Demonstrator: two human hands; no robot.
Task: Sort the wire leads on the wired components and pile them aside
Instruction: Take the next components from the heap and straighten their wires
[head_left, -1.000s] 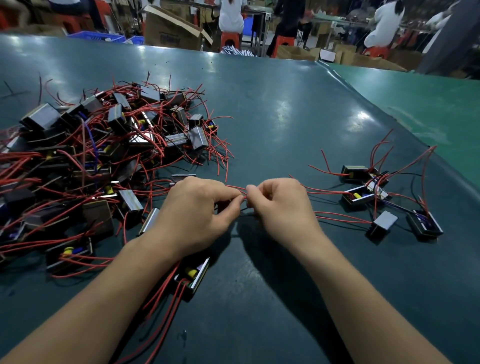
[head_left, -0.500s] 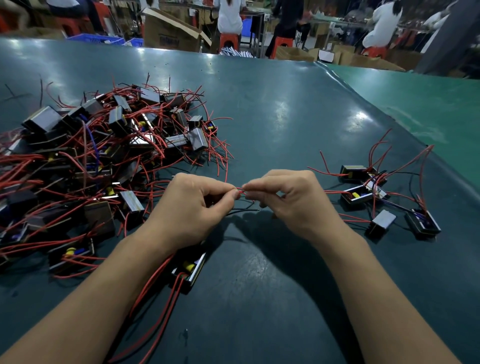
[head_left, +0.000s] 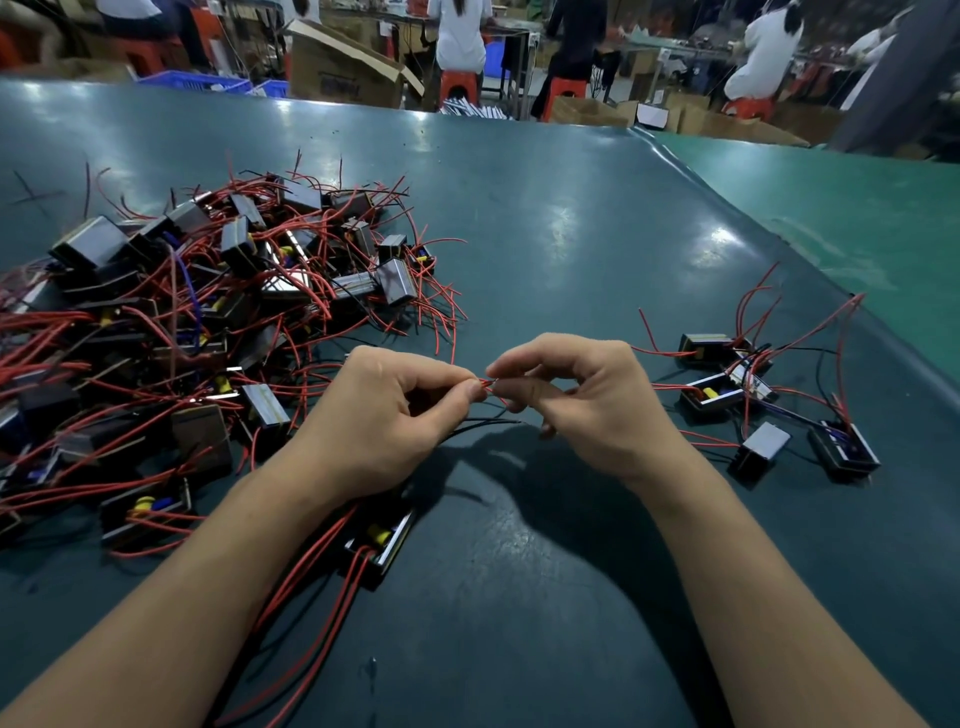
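The grip of the left hand (head_left: 384, 421) and the grip of the right hand (head_left: 587, 395) meet at one spot: each pinches the thin red wire leads (head_left: 488, 387) between thumb and forefinger, tips almost touching, so both are clamped on the same short stretch of wire, likely so the ends can be lined up or twisted together under close control. Two thin black leads (head_left: 483, 423) run free just below the fingers, apparently left out of the pinch for now. The leads trail back under the left wrist to the small black boxy component with a yellow part inside (head_left: 382, 540), which rests on the dark green counter (head_left: 545, 249) close to the body, probably so its weight keeps the wires taut. To the left lies the large tangled heap of black components with red wires (head_left: 208, 312), seemingly the unsorted stock within easy reach. Well apart on the right sits a small loose group of similar black components (head_left: 758, 405), their wires spread, which I take to be the finished pile set aside.
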